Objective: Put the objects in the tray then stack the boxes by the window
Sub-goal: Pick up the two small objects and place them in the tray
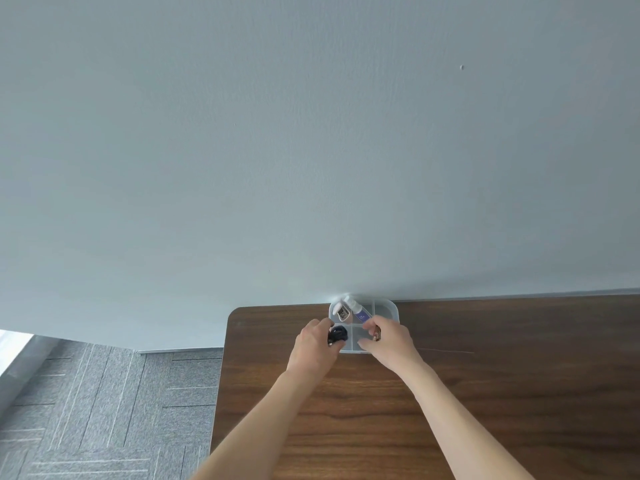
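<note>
The wooden worktop (450, 393) carries a clear four-compartment tray (389, 308) against the wall, within both hands' reach. Left hand (313, 344): grip closed on a dark bundled item (338, 334) over the near-left compartment, apparently for dropping. Right hand (389, 341): grip pinching small brownish items (377, 334), unidentifiable, over the near-right compartment. Beyond both grips, a white-capped tube (356, 310) and a small white gadget (341, 312) occupy the far-left compartment.

A divided tray (389, 306) sits on the table (485, 393) at its far edge, against the wall (311, 133). A tube (358, 311) and a small device (341, 313) lie in its far-left compartment. The left hand (313, 344) is at the near-left compartment with a dark bundle (338, 334); the right hand (389, 341) is over the near-right one. Carpeted floor (104, 410) lies left of the table.
</note>
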`<state>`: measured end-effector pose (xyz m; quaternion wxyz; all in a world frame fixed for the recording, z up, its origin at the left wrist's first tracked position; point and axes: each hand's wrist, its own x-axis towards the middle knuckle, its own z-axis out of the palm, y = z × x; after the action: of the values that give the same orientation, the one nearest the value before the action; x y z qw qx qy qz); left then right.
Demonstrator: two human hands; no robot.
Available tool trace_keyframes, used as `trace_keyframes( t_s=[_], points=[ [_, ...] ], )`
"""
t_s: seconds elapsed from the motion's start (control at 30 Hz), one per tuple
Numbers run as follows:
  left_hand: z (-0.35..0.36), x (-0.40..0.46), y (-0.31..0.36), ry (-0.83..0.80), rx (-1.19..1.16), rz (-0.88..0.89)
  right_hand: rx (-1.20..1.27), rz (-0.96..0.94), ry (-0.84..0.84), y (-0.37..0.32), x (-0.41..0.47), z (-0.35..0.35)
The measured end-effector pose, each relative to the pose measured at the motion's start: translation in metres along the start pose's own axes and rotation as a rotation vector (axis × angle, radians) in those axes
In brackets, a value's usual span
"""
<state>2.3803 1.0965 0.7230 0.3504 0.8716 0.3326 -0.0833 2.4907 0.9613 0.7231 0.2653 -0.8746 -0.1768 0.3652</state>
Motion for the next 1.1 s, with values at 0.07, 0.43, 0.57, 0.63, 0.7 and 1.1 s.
trace_keyframes(
  t_s=[0.07,0.43,0.57,0.63,0.7,1.1],
  points=[
    [0.002,0.001,0.0,0.018,0.005,0.006,0.046,0.015,0.006,0.0,-0.001,0.001],
    [0.002,0.0,-0.006,0.037,0.058,-0.033,0.216,0.105,0.087,-0.005,-0.001,0.008],
    [0.0,-0.002,-0.009,0.031,0.073,-0.03,0.124,0.063,0.101,-0.006,-0.001,0.008],
    [-0.002,-0.004,-0.011,0.027,0.078,-0.032,0.117,0.052,0.107,-0.008,-0.003,0.007],
    [-0.004,-0.008,-0.013,0.017,0.082,-0.039,0.13,0.058,0.115,-0.011,-0.006,0.006],
    [-0.033,-0.089,-0.054,-0.097,0.179,-0.162,-0.184,-0.114,0.167,-0.035,-0.064,0.03]
  ],
)
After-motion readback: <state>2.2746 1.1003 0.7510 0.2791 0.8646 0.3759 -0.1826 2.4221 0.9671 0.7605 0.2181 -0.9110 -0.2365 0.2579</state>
